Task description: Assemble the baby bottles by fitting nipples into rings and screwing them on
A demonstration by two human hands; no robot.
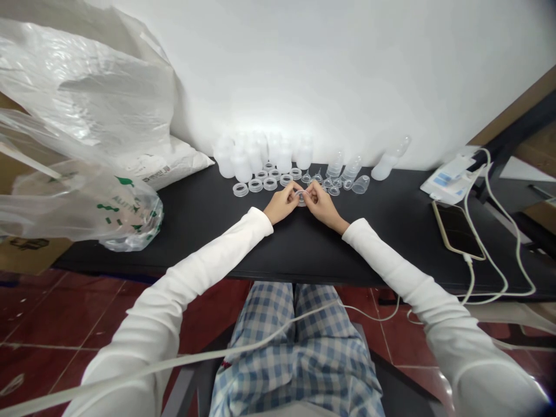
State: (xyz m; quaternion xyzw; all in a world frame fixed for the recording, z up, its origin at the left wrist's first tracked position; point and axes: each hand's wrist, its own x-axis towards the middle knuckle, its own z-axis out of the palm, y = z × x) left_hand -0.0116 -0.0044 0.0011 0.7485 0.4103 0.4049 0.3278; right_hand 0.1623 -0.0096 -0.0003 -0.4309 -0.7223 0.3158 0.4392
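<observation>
The black desk (208,217) carries everything at sitting height, so both arms reach forward over its near edge. A bulky plastic bag (108,98) stands far left, probably to keep it out of the arms' way. Milky bottles (284,156) stand grouped at the far side near the wall, likely so that sleeves do not tip them. The left hand (281,205) and right hand (322,204) meet in the middle, right in front of the loose parts, perhaps for short reaches. Right of the bottles are clear caps (360,185); between the bottles and the hands lie spare rings (240,193), flat, presumably so they stay put, with small clear teats (318,176) to their right.

One ring (301,201) is between the hands, just above the desk or touching it; I cannot tell which. The fingers of both hands grip it from left and right, seemingly to steady it evenly. It looks pale, translucent and round; fingertips cover much of its rim, and whether anything sits inside is unclear.
</observation>
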